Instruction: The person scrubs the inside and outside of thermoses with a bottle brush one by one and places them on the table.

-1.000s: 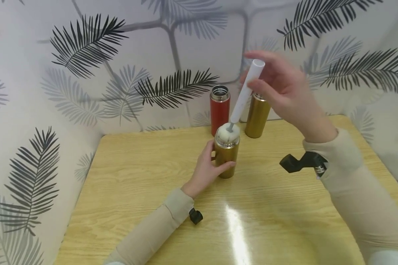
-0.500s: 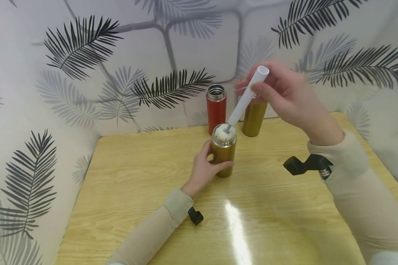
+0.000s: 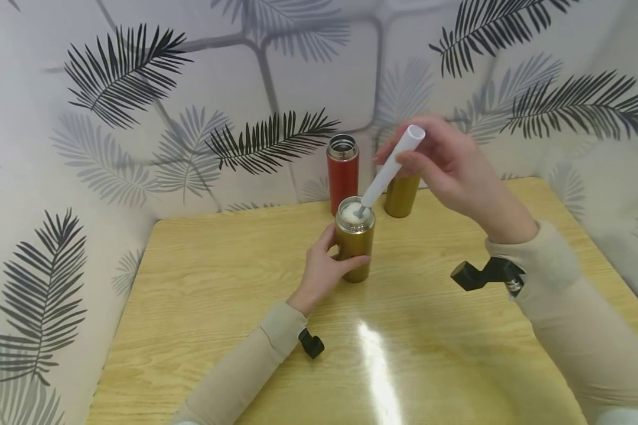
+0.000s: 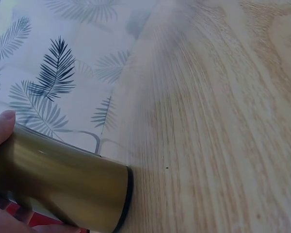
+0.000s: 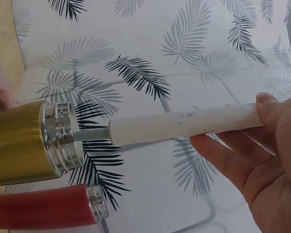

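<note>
My left hand (image 3: 326, 268) grips a gold vacuum flask (image 3: 355, 251) around its body as it stands on the table. In the left wrist view the flask (image 4: 63, 182) shows its dark base edge, with a thumb and fingers about it. My right hand (image 3: 452, 168) pinches the white handle of a bottle brush (image 3: 393, 168) near its upper end. The brush tilts up to the right, and its white sponge head (image 3: 353, 212) sits inside the flask's steel mouth. From the right wrist, the grey stem of the brush (image 5: 184, 124) enters the flask neck; the head is hidden there.
A red flask (image 3: 343, 177) without a lid stands behind the held one, near the wall. A second gold flask (image 3: 401, 198) stands to its right, partly covered by my right hand. The wooden table (image 3: 218, 260) meets a leaf-patterned wall covering (image 3: 319, 77).
My right hand has come down with the bottle brush, and the sponge head has sunk from above the rim into the gold flask. My left hand keeps its hold on the flask.
</note>
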Available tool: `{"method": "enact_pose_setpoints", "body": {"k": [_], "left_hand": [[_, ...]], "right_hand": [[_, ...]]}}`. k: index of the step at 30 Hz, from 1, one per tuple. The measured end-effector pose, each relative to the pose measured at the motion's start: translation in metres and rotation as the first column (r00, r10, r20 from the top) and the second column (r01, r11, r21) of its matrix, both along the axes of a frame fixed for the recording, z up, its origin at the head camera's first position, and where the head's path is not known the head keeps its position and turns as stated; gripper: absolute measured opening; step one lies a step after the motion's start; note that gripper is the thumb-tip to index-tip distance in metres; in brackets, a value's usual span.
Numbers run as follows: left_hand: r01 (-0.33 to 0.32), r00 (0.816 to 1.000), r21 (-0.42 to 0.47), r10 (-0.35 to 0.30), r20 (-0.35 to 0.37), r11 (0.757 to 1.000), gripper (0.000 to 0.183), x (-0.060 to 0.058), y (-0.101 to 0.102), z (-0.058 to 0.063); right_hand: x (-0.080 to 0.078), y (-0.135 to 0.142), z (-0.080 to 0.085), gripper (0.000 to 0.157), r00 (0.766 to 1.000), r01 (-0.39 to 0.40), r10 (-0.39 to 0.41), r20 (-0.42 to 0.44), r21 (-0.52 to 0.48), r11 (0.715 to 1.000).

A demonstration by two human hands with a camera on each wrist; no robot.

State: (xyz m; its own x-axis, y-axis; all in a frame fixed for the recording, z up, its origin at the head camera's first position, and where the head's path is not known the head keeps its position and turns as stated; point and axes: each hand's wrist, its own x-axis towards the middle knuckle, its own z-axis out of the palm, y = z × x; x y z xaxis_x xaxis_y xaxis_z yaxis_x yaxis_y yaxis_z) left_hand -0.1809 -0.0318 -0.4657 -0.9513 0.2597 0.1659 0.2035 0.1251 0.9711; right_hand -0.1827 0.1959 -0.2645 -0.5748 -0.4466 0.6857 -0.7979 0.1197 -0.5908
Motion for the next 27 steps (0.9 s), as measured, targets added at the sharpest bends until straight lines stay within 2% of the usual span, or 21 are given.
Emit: {"method": "enact_pose_setpoints", "body": {"k": [6,11,15,19,22,27], "left_hand": [[0.004,1.000,0.004,-0.004,-0.003,1.000,0.075,-0.002,-0.002,0.001],[0.005,1.000,-0.016,-0.005,-0.006,1.000,0.072,-0.001,0.000,0.003],[0.016,1.000,-0.019,-0.016,0.000,1.000,0.072,0.000,0.002,0.004],[0.008,1.000,-0.025,-0.008,-0.007,1.000,0.073,0.000,0.002,0.005],[-0.008,0.999,-0.046,0.006,-0.039,0.999,0.075,0.000,0.000,0.007],[-0.054,0.992,-0.086,0.043,-0.122,0.995,0.077,-0.001,-0.005,0.012]], "right_hand": [[-0.002,-0.006,-0.007,0.023,0.997,0.037,-0.033,-0.070,0.061,0.997],[-0.005,-0.011,-0.026,0.032,0.996,0.041,-0.029,-0.085,0.146,0.988],[-0.007,-0.013,-0.037,0.032,0.996,0.045,-0.036,-0.076,0.122,0.991],[-0.010,-0.016,-0.040,0.027,0.994,0.047,-0.035,-0.103,0.116,0.992],[-0.013,-0.019,-0.042,0.023,0.983,0.085,-0.064,-0.171,0.121,0.989],[-0.017,-0.021,-0.049,0.046,0.948,0.179,-0.143,-0.284,0.102,0.979]]}}
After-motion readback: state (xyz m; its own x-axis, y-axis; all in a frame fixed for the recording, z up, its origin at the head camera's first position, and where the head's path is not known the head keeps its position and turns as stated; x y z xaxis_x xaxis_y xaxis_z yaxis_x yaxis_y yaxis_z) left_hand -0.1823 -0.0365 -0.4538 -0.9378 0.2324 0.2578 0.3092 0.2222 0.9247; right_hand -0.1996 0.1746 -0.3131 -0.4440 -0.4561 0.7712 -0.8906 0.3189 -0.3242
